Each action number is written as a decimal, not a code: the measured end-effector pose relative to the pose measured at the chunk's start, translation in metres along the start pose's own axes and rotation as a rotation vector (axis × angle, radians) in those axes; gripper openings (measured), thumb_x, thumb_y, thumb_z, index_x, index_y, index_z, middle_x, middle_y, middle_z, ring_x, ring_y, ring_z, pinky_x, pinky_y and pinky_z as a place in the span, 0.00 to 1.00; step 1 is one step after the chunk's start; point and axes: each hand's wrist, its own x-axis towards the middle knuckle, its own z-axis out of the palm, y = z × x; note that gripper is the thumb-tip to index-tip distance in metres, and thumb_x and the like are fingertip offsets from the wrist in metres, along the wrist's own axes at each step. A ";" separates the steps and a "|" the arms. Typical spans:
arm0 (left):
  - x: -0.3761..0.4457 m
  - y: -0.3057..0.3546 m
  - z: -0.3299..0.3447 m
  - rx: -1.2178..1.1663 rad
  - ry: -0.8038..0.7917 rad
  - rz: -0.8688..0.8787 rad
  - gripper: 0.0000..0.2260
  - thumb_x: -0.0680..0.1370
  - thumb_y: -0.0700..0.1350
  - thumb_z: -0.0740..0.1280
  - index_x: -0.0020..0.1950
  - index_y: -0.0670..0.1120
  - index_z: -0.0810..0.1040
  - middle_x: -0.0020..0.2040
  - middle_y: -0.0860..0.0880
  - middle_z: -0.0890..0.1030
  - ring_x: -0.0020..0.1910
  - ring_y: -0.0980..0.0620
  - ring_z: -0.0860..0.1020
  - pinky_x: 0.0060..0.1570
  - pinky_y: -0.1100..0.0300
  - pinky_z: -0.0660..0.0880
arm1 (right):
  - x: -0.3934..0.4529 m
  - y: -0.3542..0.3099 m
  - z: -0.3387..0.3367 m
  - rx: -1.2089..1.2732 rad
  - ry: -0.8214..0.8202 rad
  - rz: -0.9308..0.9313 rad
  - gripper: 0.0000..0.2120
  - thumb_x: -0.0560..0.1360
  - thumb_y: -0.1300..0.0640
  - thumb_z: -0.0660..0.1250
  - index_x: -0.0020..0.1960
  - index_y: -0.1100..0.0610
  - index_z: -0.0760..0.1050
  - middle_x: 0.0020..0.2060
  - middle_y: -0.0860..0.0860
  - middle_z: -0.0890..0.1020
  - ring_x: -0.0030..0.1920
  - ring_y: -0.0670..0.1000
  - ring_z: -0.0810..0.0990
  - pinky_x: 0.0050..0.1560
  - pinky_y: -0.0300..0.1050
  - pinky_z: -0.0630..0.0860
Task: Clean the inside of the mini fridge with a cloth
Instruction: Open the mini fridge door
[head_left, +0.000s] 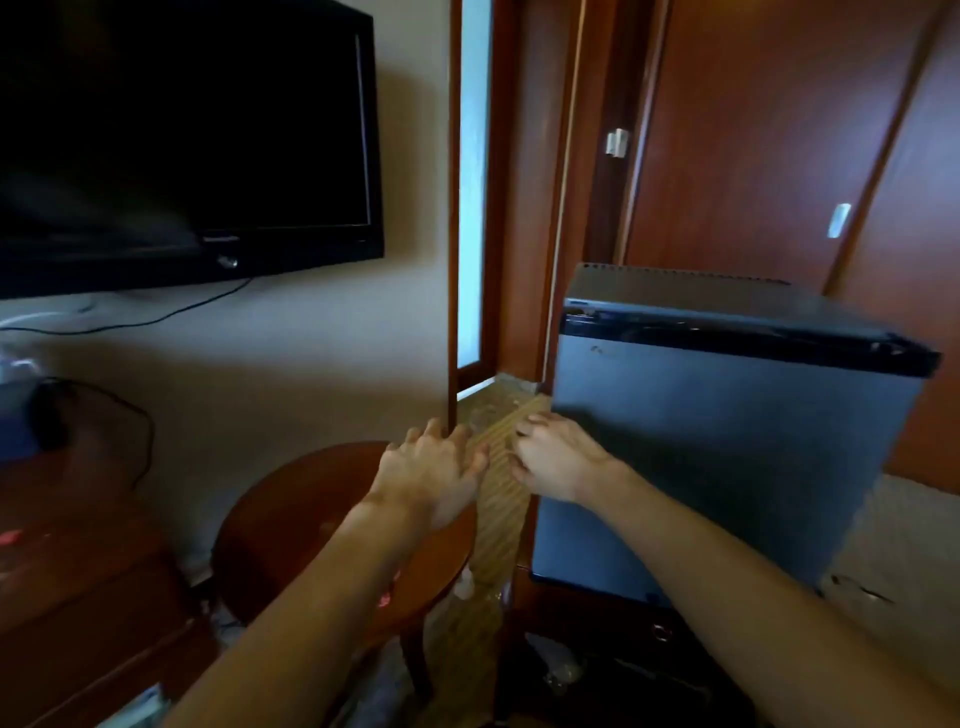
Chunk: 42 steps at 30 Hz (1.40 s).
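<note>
Reaching forward, the left hand (436, 467) is relaxed and holds nothing; the right hand (558, 460) curls at the closed mini fridge (727, 441) door edge. Door logo (605, 352) unreadable.

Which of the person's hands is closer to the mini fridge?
The right. The right hand is at the left edge of the fridge door, fingers curled there. The left hand is off to the fridge's left, over the round table.

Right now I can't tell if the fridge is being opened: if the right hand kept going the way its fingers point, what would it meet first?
Probably the mini fridge: the right hand has its fingers curled at the closed door's left edge, seemingly touching it, though depth is unclear.
</note>
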 end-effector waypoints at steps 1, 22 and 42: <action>0.000 -0.010 -0.001 -0.033 -0.001 0.004 0.22 0.83 0.62 0.50 0.73 0.55 0.68 0.67 0.46 0.73 0.67 0.42 0.72 0.61 0.45 0.71 | 0.013 0.002 0.005 -0.074 -0.057 0.008 0.18 0.82 0.49 0.56 0.60 0.57 0.79 0.59 0.54 0.79 0.63 0.54 0.75 0.68 0.53 0.70; -0.026 -0.046 0.040 -0.701 -0.074 -0.133 0.22 0.83 0.63 0.53 0.74 0.56 0.70 0.70 0.48 0.75 0.65 0.49 0.75 0.58 0.55 0.67 | -0.023 -0.039 -0.006 -0.418 -0.183 0.010 0.10 0.81 0.53 0.63 0.56 0.55 0.80 0.57 0.54 0.83 0.64 0.56 0.75 0.69 0.55 0.66; -0.097 0.096 0.076 -0.614 -0.077 0.199 0.17 0.84 0.57 0.55 0.62 0.50 0.79 0.60 0.44 0.81 0.62 0.43 0.77 0.61 0.54 0.72 | -0.307 -0.066 -0.033 -0.171 0.555 -0.046 0.11 0.80 0.55 0.60 0.41 0.55 0.76 0.36 0.51 0.78 0.40 0.53 0.75 0.43 0.48 0.71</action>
